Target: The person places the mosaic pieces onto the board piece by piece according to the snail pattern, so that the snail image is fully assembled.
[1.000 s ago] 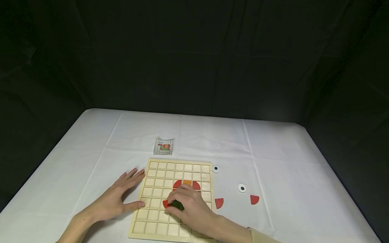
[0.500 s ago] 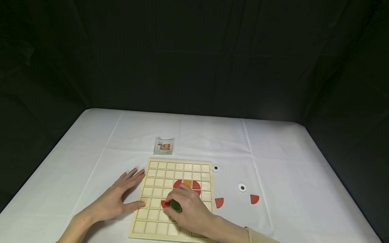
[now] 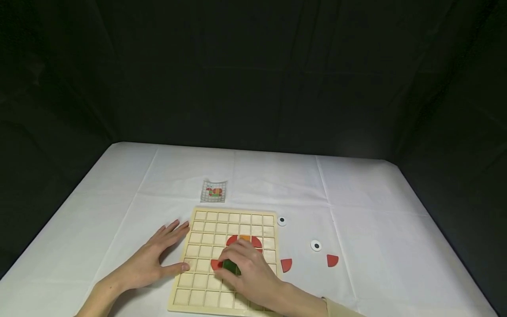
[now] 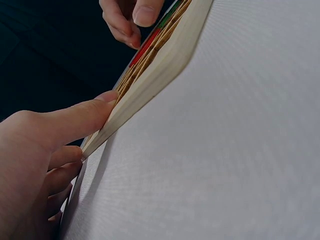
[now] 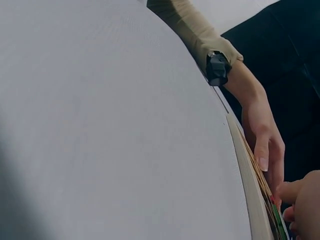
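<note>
My left hand [image 3: 148,257] lies spread at the left side of the cream grid board [image 3: 194,296]. Its thumb rests on the board's edge, and its other fingers reach the side and the white cloth. Over the board's middle, my right hand [image 3: 249,268] has curled fingers and pinches a red quarter-circle tile [image 3: 215,265] at a grid cell. Green tiles [image 3: 230,266] show beneath its palm, partly hidden. Beyond the knuckles sit red quarter-circle tiles [image 3: 256,242] around an orange tile [image 3: 245,238]. In the left wrist view, the red tile [image 4: 145,49] lies low among the ridges.
A small picture card [image 3: 213,192] with a gridded coloured figure lies behind the board. To the right are two round eye tiles, one by the board's corner [image 3: 282,221] and another farther out [image 3: 316,245]. Two loose red quarter-circle tiles [image 3: 286,265] lie nearby on the white cloth [image 3: 380,246].
The red tile under my right fingertips has shifted slightly left and then back a little, the right hand moving with it. My left hand stays in place.
</note>
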Action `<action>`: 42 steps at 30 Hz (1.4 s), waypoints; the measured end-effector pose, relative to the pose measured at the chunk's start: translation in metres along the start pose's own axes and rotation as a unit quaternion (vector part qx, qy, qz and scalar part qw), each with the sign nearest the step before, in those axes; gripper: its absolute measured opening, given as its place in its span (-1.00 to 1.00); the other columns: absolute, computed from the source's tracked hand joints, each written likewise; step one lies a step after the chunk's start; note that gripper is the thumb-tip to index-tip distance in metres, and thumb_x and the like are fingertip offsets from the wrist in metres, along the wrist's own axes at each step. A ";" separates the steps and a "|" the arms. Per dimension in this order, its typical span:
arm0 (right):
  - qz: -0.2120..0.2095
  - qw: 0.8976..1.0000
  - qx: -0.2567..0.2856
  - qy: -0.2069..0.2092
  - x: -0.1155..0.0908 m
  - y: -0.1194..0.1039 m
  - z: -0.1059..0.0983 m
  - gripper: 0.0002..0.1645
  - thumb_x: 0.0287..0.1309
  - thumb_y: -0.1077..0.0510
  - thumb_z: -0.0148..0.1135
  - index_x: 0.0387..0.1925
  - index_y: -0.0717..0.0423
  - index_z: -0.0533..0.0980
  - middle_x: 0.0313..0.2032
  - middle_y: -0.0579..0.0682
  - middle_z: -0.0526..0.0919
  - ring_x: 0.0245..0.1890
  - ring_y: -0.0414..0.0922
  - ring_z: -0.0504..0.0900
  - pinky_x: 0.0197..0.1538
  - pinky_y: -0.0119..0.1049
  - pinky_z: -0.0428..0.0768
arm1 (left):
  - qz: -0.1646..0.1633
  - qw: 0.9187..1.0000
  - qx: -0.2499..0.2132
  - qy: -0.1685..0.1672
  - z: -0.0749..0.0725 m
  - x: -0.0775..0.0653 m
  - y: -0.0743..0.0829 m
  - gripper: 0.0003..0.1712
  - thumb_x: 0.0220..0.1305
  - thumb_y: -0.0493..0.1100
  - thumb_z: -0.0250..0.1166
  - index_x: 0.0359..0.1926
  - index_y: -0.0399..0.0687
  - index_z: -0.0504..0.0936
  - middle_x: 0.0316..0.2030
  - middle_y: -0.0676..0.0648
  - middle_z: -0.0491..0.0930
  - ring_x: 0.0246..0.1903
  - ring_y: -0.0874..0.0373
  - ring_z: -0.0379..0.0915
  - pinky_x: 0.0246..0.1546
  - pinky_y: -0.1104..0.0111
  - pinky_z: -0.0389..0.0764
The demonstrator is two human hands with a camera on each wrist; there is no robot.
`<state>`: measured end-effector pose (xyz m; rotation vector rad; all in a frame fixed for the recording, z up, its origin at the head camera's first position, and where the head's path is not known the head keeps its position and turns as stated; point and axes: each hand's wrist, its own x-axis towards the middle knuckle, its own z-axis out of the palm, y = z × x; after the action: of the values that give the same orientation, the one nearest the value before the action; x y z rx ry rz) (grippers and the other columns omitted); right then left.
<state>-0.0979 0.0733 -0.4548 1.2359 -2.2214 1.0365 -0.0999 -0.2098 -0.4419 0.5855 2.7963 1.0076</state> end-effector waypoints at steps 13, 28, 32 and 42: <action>0.033 0.999 0.015 0.034 -0.033 0.018 -0.046 -0.72 0.06 0.26 0.48 -0.18 -0.01 0.62 -0.24 -0.18 0.70 -0.18 -0.24 0.58 -0.10 -0.50 0.60 | 0.006 1.000 0.006 0.002 0.000 0.000 0.001 0.05 0.06 0.29 0.46 0.49 0.01 0.29 0.52 0.11 0.15 0.57 -0.02 -0.16 0.51 0.58 -0.37; 0.020 0.998 0.018 0.064 -0.093 0.029 -0.093 -0.54 -0.13 0.29 0.58 -0.11 0.07 0.64 -0.22 -0.11 0.71 -0.18 -0.22 0.59 0.03 -0.58 0.52 | 0.021 1.000 0.004 0.007 0.002 0.004 0.003 0.02 0.10 0.31 0.43 0.48 0.02 0.30 0.52 0.07 0.18 0.56 -0.03 -0.12 0.57 0.41 -0.27; 0.002 0.999 0.024 0.048 -0.104 0.029 -0.099 -0.58 -0.08 0.19 0.59 -0.12 0.07 0.64 -0.22 -0.11 0.69 -0.17 -0.25 0.58 0.01 -0.58 0.51 | 0.016 1.000 0.005 0.004 0.002 0.004 0.003 0.03 0.09 0.31 0.44 0.49 0.01 0.30 0.52 0.09 0.17 0.56 -0.01 -0.14 0.51 0.57 -0.35; -0.061 0.995 0.075 -0.023 -0.109 0.031 -0.101 -0.54 -0.07 0.12 0.60 -0.10 0.08 0.61 -0.20 -0.12 0.66 -0.16 -0.26 0.55 -0.12 -0.55 0.54 | 0.007 1.000 0.007 0.001 0.003 0.004 0.001 0.05 0.07 0.32 0.44 0.49 0.03 0.29 0.52 0.12 0.16 0.57 0.00 -0.15 0.56 0.45 -0.31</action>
<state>-0.0674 0.2208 -0.4717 1.4533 -2.1048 1.1548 -0.1027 -0.2063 -0.4433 0.6072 2.8063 0.9928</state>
